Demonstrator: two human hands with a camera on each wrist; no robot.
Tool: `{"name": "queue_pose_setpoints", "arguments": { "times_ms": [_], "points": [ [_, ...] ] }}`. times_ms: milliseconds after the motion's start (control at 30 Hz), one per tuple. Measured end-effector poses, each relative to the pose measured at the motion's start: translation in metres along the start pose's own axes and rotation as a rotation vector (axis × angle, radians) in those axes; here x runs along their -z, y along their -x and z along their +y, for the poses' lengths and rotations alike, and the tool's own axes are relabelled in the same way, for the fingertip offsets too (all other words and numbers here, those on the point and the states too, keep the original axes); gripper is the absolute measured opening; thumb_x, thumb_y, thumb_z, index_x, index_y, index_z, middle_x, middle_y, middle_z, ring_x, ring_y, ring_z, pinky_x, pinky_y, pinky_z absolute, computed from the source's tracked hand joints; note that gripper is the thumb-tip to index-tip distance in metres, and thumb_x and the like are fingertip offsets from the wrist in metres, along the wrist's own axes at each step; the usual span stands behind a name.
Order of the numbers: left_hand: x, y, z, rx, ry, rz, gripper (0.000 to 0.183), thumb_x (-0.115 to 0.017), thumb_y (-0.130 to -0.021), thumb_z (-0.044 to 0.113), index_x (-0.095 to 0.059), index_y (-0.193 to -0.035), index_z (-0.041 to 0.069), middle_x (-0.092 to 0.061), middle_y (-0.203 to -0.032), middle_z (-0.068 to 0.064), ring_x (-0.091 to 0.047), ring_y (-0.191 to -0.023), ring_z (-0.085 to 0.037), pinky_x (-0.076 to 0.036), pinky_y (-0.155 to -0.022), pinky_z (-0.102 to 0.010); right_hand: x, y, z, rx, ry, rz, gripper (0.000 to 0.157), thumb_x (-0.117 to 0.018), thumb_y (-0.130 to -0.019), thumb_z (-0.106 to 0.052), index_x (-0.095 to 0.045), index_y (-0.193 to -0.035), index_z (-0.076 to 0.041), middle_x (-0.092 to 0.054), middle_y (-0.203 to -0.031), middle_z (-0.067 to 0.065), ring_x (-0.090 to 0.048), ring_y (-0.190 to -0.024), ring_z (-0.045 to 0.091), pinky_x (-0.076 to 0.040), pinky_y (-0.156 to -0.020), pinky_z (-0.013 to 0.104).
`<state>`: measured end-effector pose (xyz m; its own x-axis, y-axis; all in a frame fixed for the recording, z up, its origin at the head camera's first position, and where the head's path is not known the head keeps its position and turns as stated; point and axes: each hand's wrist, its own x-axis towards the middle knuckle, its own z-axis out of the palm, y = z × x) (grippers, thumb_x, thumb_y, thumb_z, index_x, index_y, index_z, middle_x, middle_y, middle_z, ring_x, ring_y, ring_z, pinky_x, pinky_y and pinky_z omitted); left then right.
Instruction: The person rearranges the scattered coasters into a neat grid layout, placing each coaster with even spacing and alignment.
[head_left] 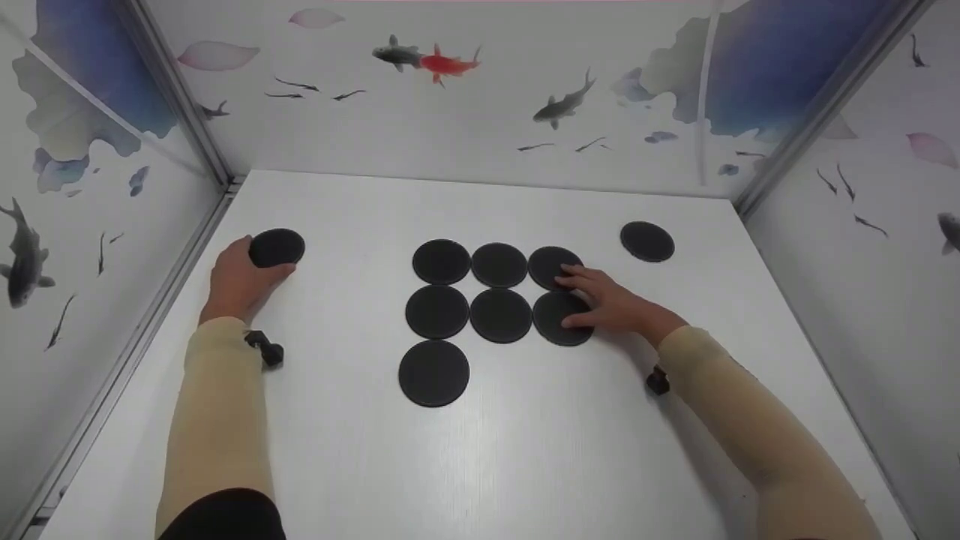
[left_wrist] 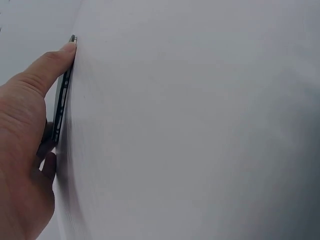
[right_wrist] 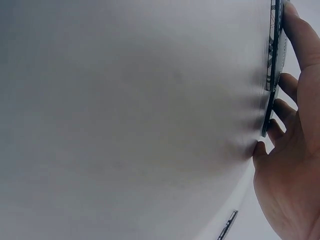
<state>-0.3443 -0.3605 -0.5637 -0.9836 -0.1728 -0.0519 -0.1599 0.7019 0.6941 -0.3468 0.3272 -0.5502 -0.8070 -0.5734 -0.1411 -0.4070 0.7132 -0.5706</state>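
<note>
At the table's left side my left hand [head_left: 238,281] grips a flat black round disc [head_left: 277,247] by its edge. In the left wrist view the thumb lies on the thin disc [left_wrist: 64,95], seen nearly edge-on, and the other fingers are partly hidden. My right hand [head_left: 615,300] rests its fingertips on the upper right disc [head_left: 547,262] of a group. Its thumb touches the disc below [head_left: 559,326]. Several more discs [head_left: 501,315] form two rows with those two, and another disc [head_left: 433,373] sits below the left column.
A separate black disc [head_left: 647,241] lies at the back right of the white table [head_left: 525,450]. Walls printed with fish [head_left: 450,64] stand behind and on both sides. A small black device [head_left: 266,349] is worn at each wrist.
</note>
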Motion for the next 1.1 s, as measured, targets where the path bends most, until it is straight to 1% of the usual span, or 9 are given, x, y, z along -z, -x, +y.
{"name": "queue_pose_setpoints", "arguments": {
  "times_ms": [100, 267, 467, 600, 833, 1000, 1100],
  "points": [
    [0.0, 0.001, 0.001, -0.007, -0.015, 0.006, 0.114, -0.084, -0.097, 0.052, -0.021, -0.172, -0.006, -0.03, -0.174, -0.033, -0.029, -0.16, -0.054, -0.026, -0.129, -0.068, -0.001, 0.0, 0.002, 0.004, 0.003, 0.004, 0.091, -0.088, -0.096, -0.045, -0.045, -0.17, -0.016, -0.02, -0.184, 0.009, -0.013, -0.169, 0.038, -0.016, -0.134, 0.062],
    [0.0, 0.003, 0.004, -0.011, -0.045, 0.014, 0.111, -0.084, -0.096, 0.055, -0.028, -0.17, -0.007, -0.037, -0.17, -0.034, -0.035, -0.157, -0.055, -0.03, -0.127, -0.068, -0.003, 0.0, 0.005, 0.006, 0.011, 0.01, 0.091, -0.089, -0.096, -0.046, -0.046, -0.17, -0.016, -0.021, -0.183, 0.008, -0.014, -0.169, 0.037, -0.017, -0.134, 0.061],
    [0.003, 0.008, 0.01, 0.031, -0.029, 0.005, 0.117, -0.083, -0.094, 0.062, -0.026, -0.172, -0.004, -0.035, -0.172, -0.033, -0.035, -0.157, -0.055, -0.032, -0.126, -0.069, -0.003, 0.001, 0.003, 0.013, 0.006, 0.014, 0.091, -0.089, -0.095, -0.045, -0.047, -0.169, -0.016, -0.022, -0.183, 0.009, -0.015, -0.168, 0.038, -0.017, -0.134, 0.06],
    [0.003, 0.009, 0.014, 0.038, -0.015, -0.018, 0.121, -0.082, -0.092, 0.066, -0.025, -0.173, -0.002, -0.033, -0.173, -0.033, -0.034, -0.157, -0.055, -0.032, -0.126, -0.07, -0.003, 0.0, 0.003, 0.011, 0.012, 0.014, 0.09, -0.088, -0.096, -0.047, -0.046, -0.17, -0.017, -0.022, -0.183, 0.008, -0.015, -0.168, 0.038, -0.018, -0.134, 0.06],
    [0.0, 0.009, 0.028, -0.024, -0.048, -0.036, 0.118, -0.085, -0.092, 0.061, -0.028, -0.172, -0.004, -0.036, -0.171, -0.034, -0.036, -0.156, -0.056, -0.032, -0.126, -0.069, -0.004, 0.0, 0.002, 0.014, -0.008, 0.018, 0.09, -0.089, -0.096, -0.046, -0.047, -0.17, -0.017, -0.022, -0.183, 0.006, -0.015, -0.168, 0.037, -0.018, -0.133, 0.061],
    [-0.004, 0.009, 0.04, -0.074, -0.064, -0.032, 0.115, -0.085, -0.092, 0.06, -0.029, -0.173, -0.001, -0.037, -0.172, -0.031, -0.036, -0.157, -0.053, -0.032, -0.126, -0.068, -0.004, 0.001, 0.001, -0.002, -0.022, 0.002, 0.091, -0.088, -0.096, -0.046, -0.045, -0.17, -0.017, -0.02, -0.184, 0.005, -0.013, -0.169, 0.037, -0.017, -0.133, 0.062],
    [-0.008, 0.009, 0.049, -0.115, -0.075, -0.028, 0.113, -0.086, -0.092, 0.058, -0.031, -0.172, 0.0, -0.039, -0.172, -0.03, -0.037, -0.156, -0.052, -0.032, -0.126, -0.067, -0.002, 0.001, 0.003, -0.01, -0.005, 0.007, 0.091, -0.088, -0.096, -0.046, -0.045, -0.171, -0.018, -0.02, -0.184, 0.004, -0.013, -0.169, 0.037, -0.017, -0.134, 0.062]
  ]
}}
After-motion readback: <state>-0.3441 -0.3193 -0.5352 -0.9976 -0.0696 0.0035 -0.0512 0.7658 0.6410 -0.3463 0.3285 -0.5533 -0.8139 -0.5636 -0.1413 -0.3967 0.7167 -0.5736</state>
